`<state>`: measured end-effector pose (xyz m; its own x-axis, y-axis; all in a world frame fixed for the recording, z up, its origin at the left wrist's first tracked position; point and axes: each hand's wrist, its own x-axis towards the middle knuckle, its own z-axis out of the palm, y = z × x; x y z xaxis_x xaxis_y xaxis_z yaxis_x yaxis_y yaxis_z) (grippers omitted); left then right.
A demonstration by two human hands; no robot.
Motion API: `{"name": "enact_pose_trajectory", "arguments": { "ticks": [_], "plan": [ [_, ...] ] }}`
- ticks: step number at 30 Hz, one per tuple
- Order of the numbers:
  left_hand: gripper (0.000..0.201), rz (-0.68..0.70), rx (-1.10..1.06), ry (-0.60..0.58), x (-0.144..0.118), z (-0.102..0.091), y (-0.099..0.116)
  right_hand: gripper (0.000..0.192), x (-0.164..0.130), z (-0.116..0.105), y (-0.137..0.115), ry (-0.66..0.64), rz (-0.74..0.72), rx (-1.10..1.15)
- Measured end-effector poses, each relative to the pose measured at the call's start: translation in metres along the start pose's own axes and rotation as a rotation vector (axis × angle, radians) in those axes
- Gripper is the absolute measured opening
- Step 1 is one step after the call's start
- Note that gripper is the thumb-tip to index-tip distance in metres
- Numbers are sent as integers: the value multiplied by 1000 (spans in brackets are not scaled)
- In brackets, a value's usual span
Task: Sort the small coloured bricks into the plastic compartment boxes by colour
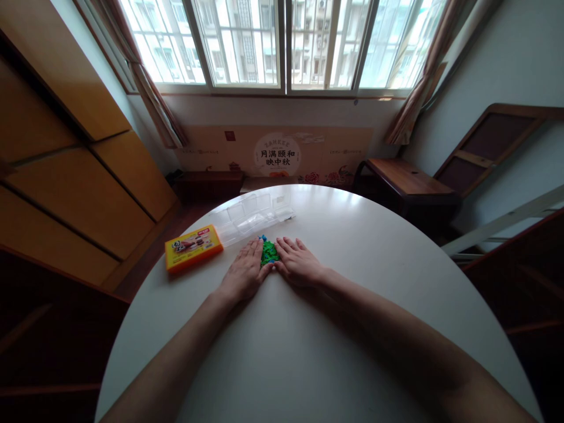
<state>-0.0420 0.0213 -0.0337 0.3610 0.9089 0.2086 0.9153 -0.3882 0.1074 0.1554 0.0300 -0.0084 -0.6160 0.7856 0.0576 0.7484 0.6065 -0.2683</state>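
Filling the lower middle, a round white table (388, 258) runs out of the frame at the bottom, so its near edge is cut off. Beyond its far edge are barred windows (247, 44), their top cropped and the buildings outside washed out by glare. Wooden cupboards (132, 194) stand at left, sinking into shadow. Below the windows is a beige printed panel (319, 155) with Chinese lettering, its lower part hidden behind the table. A wooden chair (408, 176) stands beyond the table's far right edge.

Toward the table's far left edge lies a clear, compartmented plastic case (251, 216), its outline hard to make out against the white. Near the left edge sits a yellow-and-orange box (194, 248), its small print illegible. Left hand (247, 265) and right hand (300, 262) lie palm down, fingers extended, unclenched, flanking and touching a heap of small green and blue pieces (269, 252) between them, left of the table's middle. The hands partly cover the heap; the pieces' exact shapes are too small to tell.
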Motion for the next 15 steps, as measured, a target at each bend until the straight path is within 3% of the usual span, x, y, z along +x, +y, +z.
{"name": "enact_pose_trajectory", "arguments": {
  "ticks": [4, 9, 12, 15],
  "plan": [
    [68, -24, -33, -10, -4, -7, 7, 59, -7, 3, -2, 90, 16, 35],
    [61, -27, -76, 127, -16, -24, 20, 42, -24, 1, -1, 248, 45, 184],
    [42, -69, -10, 212, -29, -36, 30, 24, -39, -2, -2, 296, 31, 246],
    [24, -125, 32, 153, -41, -45, 39, 19, -51, -3, -4, 278, -38, 233]
  ]
}}
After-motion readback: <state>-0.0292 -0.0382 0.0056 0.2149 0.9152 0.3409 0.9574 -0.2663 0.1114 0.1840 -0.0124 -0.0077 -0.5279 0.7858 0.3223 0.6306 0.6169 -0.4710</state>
